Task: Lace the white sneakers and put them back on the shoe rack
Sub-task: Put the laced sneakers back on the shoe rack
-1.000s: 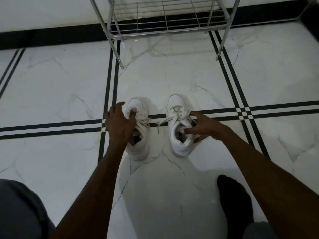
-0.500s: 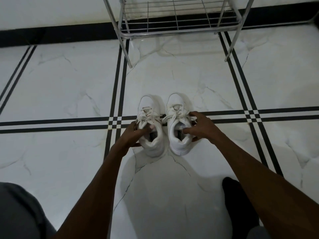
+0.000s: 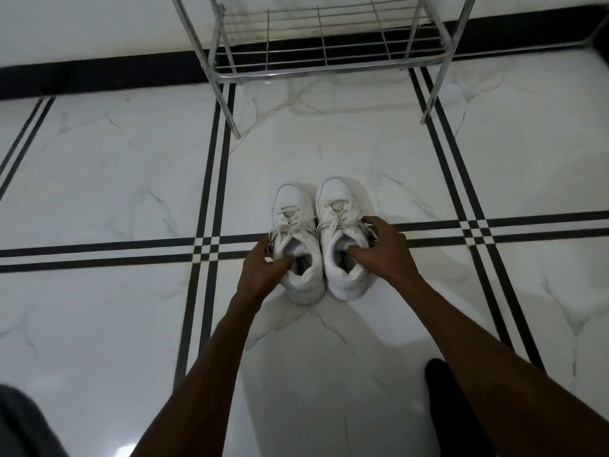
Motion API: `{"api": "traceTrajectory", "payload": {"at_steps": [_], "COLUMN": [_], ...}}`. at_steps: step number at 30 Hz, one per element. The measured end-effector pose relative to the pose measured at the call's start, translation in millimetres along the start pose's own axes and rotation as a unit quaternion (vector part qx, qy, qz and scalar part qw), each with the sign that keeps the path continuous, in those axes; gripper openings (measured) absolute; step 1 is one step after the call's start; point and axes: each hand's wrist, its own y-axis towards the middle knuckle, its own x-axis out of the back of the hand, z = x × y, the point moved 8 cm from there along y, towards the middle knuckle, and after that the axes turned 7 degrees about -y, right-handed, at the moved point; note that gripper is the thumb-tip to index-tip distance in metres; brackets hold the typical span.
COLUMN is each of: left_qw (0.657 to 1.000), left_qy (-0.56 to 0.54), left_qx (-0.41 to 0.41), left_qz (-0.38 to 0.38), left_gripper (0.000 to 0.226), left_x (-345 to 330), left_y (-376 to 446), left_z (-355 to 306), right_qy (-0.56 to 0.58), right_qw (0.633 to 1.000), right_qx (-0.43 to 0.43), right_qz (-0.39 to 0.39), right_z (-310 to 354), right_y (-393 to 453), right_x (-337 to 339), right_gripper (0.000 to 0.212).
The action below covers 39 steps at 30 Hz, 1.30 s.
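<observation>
While the left hand (image 3: 260, 268) grips the collar of the left sneaker (image 3: 296, 245), thumb tucked into its opening, the right hand (image 3: 382, 249) pinches the right sneaker (image 3: 339, 239) the same way. Both laced shoes stand on the floor (image 3: 99, 179), touching side by side, toes pointing straight away toward the shoe rack (image 3: 326, 41), which stands well beyond them, so each hand has its own shoe and the likely carry runs forward.

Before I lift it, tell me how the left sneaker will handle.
The left sneaker probably lifts easily: the left hand hooks its collar alone. Its padded heel looks firm, so it should hold shape. The laces look soft and could swing. It touches the right sneaker, so it may nudge that.
</observation>
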Motion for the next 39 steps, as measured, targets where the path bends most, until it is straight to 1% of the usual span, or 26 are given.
{"api": "traceTrajectory", "payload": {"at_steps": [2, 5, 7, 9, 11, 13, 17, 20, 22, 26, 29, 32, 36, 39], "left_qw": [1.000, 1.000, 0.999, 0.999, 0.999, 1.000, 1.000, 1.000, 1.000, 1.000, 1.000, 1.000, 1.000, 1.000], "left_qy": [0.003, -0.001, -0.008, -0.018, -0.028, -0.026, -0.014, -0.007, 0.000, 0.013, 0.007, 0.002, -0.008, -0.021], "left_qx": [-0.012, -0.020, -0.033, -0.028, -0.015, -0.010, 0.008, 0.002, 0.005, 0.011, 0.001, -0.006, -0.009, 0.010], "left_qz": [0.006, 0.009, 0.011, 0.014, 0.014, 0.014, 0.011, 0.009, 0.014, 0.011, 0.011, 0.006, 0.009, 0.019], "left_gripper": [0.059, 0.067, 0.064, 0.064, 0.068, 0.070, 0.067, 0.062, 0.058, 0.062, 0.058, 0.047, 0.045, 0.041], "left_x": [-9.8, -19.5, -23.3, -24.2, -21.3, -15.4, -0.3, 14.0, 20.7, 26.6, 24.8, 25.3, 26.3, 27.9], "left_y": [4.5, 8.3, 0.6, -9.6, -23.8, -38.5, -74.8, -96.9, -106.5, -110.9, -102.4, -77.5, -25.3, 28.3], "left_z": [-11.8, -38.9, -59.2, -86.2, -117.1, -154.7, -240.8, -309.4, -350.7, -419.7, -461.6, -491.4, -515.7, -515.4], "right_qy": [0.013, 0.011, 0.009, 0.011, 0.020, 0.034, 0.039, 0.058, 0.064, 0.063, 0.065, 0.060, 0.069, 0.068], "right_qw": [1.000, 1.000, 1.000, 1.000, 1.000, 0.999, 0.999, 0.998, 0.997, 0.998, 0.997, 0.998, 0.997, 0.997], "right_qx": [0.008, 0.005, 0.011, 0.013, 0.009, 0.007, -0.004, -0.008, -0.013, -0.006, 0.003, -0.001, -0.004, -0.013], "right_qz": [-0.011, -0.005, -0.009, -0.012, -0.009, 0.001, 0.011, 0.027, 0.027, 0.026, 0.033, 0.035, 0.037, 0.037], "right_z": [1.7, 6.7, 14.9, 32.1, 55.1, 82.4, 141.1, 185.4, 212.8, 261.8, 285.6, 304.9, 321.1, 327.0], "right_y": [7.4, 15.4, 14.3, 10.4, 1.5, -5.2, -20.8, -29.0, -31.0, -17.3, 4.3, 33.5, 83.6, 131.7], "right_x": [12.0, 32.4, 48.6, 72.2, 99.2, 129.8, 195.4, 240.4, 271.0, 324.3, 349.1, 363.5, 359.5, 345.6], "right_gripper": [0.064, 0.070, 0.073, 0.072, 0.069, 0.068, 0.070, 0.070, 0.069, 0.069, 0.069, 0.070, 0.069, 0.068]}}
